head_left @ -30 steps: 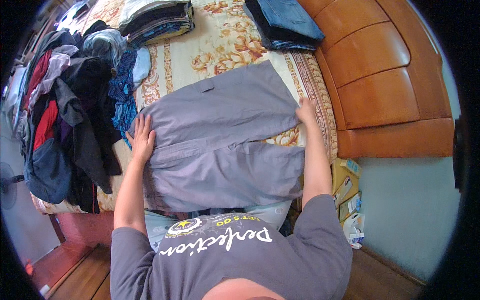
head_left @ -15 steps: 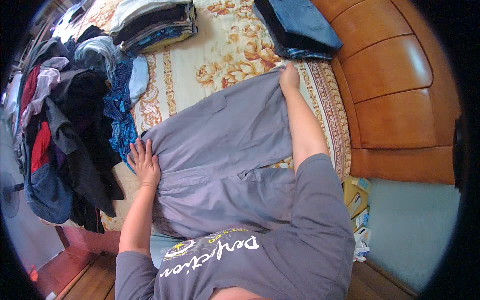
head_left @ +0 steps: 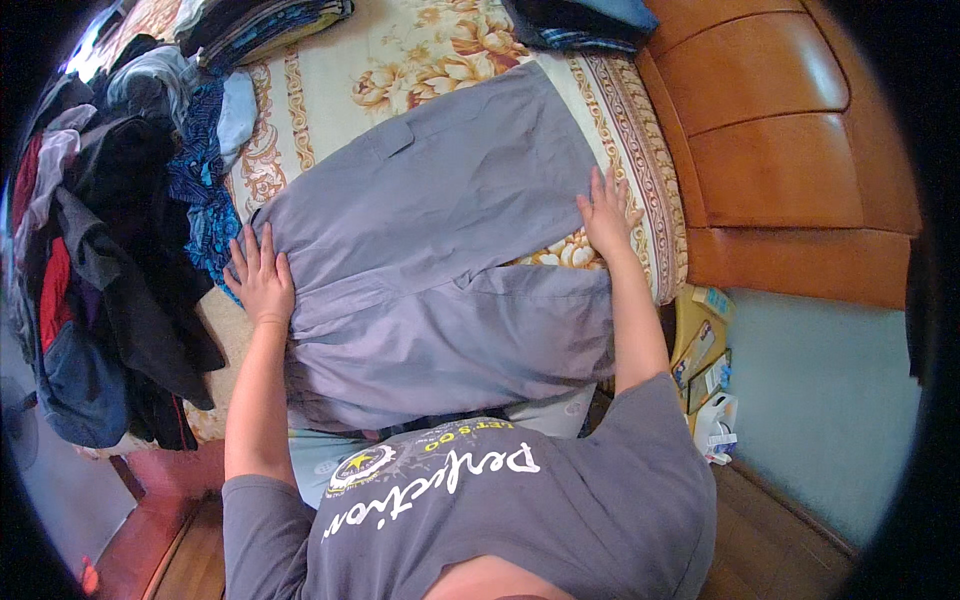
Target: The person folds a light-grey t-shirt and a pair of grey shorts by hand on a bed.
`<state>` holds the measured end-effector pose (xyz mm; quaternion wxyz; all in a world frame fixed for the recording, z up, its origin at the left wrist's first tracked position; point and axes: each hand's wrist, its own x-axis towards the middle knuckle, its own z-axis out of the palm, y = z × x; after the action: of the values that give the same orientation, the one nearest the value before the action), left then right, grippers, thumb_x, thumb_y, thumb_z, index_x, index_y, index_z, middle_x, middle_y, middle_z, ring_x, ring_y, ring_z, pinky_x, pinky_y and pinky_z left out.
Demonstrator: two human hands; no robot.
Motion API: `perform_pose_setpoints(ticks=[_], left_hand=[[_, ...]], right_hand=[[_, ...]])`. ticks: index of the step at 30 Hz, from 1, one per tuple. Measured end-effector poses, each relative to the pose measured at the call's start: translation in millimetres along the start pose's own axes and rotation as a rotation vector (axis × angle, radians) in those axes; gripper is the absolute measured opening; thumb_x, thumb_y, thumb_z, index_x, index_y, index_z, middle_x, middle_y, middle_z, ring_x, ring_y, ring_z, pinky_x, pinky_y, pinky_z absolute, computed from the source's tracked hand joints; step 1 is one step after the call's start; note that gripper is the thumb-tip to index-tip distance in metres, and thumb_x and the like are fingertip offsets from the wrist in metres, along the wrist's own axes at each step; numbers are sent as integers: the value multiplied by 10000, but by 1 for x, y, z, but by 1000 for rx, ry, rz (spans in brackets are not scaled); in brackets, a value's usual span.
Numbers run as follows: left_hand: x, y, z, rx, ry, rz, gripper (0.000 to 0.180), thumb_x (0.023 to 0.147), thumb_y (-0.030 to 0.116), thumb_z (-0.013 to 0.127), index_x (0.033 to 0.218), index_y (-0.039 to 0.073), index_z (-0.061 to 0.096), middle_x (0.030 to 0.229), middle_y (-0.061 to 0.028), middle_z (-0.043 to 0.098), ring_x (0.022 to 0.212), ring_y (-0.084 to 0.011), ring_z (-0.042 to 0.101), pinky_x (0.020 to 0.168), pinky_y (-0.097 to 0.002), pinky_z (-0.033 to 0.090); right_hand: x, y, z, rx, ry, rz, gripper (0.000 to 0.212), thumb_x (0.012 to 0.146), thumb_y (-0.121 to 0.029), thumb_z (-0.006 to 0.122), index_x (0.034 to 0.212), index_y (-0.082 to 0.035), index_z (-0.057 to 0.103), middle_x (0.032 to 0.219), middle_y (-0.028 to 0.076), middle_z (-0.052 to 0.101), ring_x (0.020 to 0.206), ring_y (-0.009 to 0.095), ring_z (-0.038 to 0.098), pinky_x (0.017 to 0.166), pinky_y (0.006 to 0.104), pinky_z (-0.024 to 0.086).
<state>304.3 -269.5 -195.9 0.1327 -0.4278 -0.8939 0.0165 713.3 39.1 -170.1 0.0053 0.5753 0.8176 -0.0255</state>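
Grey cargo shorts (head_left: 430,190) lie spread across the bed in front of me, waistband to the left and leg openings to the right. The far leg, with a pocket flap, is laid flat; the near leg is wrinkled and reaches the bed's front edge. My left hand (head_left: 262,282) rests on the waistband with fingers spread. At the far leg's hem, my right hand (head_left: 606,215) lies open, its fingers apart and partly over the bedspread. Neither hand grips the cloth.
Left of me is a heap of mixed clothes (head_left: 130,260), with blue patterned cloth (head_left: 205,180) beside it. A folded stack (head_left: 265,35) and folded jeans (head_left: 590,20) stand farther back on the floral bedspread (head_left: 400,85). A brown padded headboard (head_left: 770,160) borders the right.
My right hand has let go of the far leg's hem corner and come nearer along the hem, opening flat. My left hand stays at the waistband. The view has shifted slightly.
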Motion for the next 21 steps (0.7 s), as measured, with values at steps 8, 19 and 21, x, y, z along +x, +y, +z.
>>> perform_pose_setpoints(ticks=[8,19,21], left_hand=[[-4,1,1,25,37,4,486,905,362,383,1383,311,312,1465,23,251,1337,-248,231,1013,-546,202],[-19,22,-35,-1,-24,57,564,870,339,462,1399,302,269,1483,-4,200,1370,-244,152,1043,-575,110],[-37,61,-63,-249,-59,272,623,836,316,525,1402,285,269,1486,-21,190,1377,-250,131,1044,-592,77]], right_hand=[[-11,-9,-34,74,189,55,295,781,-255,647,1002,-62,617,1081,116,582,1044,309,523,822,435,431],[31,6,-7,301,25,149,343,697,-194,730,918,22,580,916,210,612,882,366,589,786,419,471],[31,13,2,378,74,127,326,695,-174,725,915,18,580,892,202,620,875,362,591,771,416,470]])
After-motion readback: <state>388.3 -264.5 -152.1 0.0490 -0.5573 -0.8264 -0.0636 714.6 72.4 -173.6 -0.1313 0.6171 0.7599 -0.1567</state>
